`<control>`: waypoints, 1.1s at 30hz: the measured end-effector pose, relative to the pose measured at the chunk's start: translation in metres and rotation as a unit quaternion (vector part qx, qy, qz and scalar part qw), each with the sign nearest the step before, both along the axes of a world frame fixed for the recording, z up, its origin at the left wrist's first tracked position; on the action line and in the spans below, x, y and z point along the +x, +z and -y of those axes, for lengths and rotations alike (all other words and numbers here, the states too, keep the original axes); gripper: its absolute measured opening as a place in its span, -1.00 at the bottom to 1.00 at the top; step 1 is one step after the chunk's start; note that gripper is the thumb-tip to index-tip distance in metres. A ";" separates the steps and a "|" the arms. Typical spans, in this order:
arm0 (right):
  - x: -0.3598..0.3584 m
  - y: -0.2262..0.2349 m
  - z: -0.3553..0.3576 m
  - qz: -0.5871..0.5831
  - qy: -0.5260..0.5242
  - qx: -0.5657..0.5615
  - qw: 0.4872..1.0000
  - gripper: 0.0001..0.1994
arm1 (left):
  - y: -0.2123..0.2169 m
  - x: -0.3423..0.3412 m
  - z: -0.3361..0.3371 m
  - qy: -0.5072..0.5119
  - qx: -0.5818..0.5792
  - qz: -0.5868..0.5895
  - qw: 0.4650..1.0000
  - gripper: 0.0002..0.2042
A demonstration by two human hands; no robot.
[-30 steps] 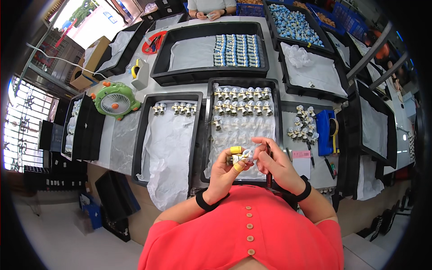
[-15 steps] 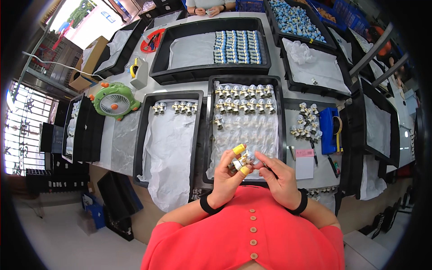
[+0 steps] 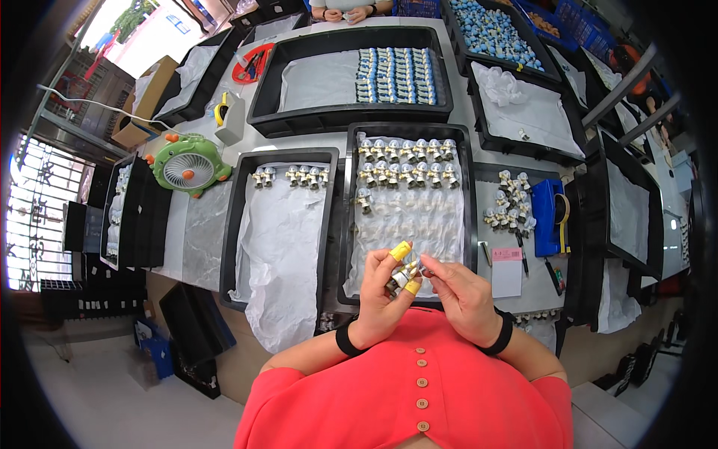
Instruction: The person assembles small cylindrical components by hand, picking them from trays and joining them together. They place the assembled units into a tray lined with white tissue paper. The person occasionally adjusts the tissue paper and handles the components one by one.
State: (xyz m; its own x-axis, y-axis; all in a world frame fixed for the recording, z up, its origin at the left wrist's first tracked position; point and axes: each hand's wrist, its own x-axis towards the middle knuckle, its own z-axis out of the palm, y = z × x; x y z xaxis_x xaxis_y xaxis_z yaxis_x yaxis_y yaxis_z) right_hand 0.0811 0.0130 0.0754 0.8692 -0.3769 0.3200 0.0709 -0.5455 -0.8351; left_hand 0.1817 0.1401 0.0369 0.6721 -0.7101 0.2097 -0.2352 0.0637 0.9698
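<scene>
My left hand [image 3: 378,301], with yellow wraps on the thumb and a fingertip, grips a small white and gold figurine [image 3: 401,280] above the near end of a black tray [image 3: 348,224]. Right beside the figurine, my right hand [image 3: 465,301] is closed in a pinch. What its fingertips hold, if anything, is too small to make out. The tray, lined with white sheeting, carries two rows of similar figurines [image 3: 407,176] at its far end and a single figurine [image 3: 363,200] below them.
To the left stand a paper-lined tray [image 3: 277,232] with several figurines and a green fan [image 3: 187,168]. Right of my tray are a figurine cluster [image 3: 510,202], a blue tape dispenser [image 3: 547,217] and a notepad [image 3: 506,277]. A person's hands [image 3: 345,15] show across the table.
The figurine has been turned in my left hand, its dark base now toward the lower left. My right fingertips have shifted slightly against it; both hands stay over the tray's near end.
</scene>
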 end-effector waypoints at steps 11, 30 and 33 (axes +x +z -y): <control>-0.001 0.003 0.000 -0.017 0.009 0.001 1.000 -0.59 | 0.003 0.001 0.002 0.033 0.013 0.091 0.995 -0.54; -0.002 0.004 0.002 -0.059 0.004 -0.014 0.998 -0.60 | 0.005 -0.003 0.003 0.018 0.024 0.031 0.999 -0.49; -0.002 0.002 0.002 -0.049 0.000 -0.011 0.999 -0.58 | 0.002 -0.002 0.002 0.024 0.026 0.070 0.997 -0.53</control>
State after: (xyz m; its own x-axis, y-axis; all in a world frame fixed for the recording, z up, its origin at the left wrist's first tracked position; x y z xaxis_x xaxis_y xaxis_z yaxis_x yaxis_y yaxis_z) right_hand 0.0788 0.0113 0.0770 0.8967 -0.3712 0.2411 -0.0114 -0.5639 -0.8258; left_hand 0.1799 0.1378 0.0385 0.6715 -0.6908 0.2681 -0.3710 -0.0001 0.9286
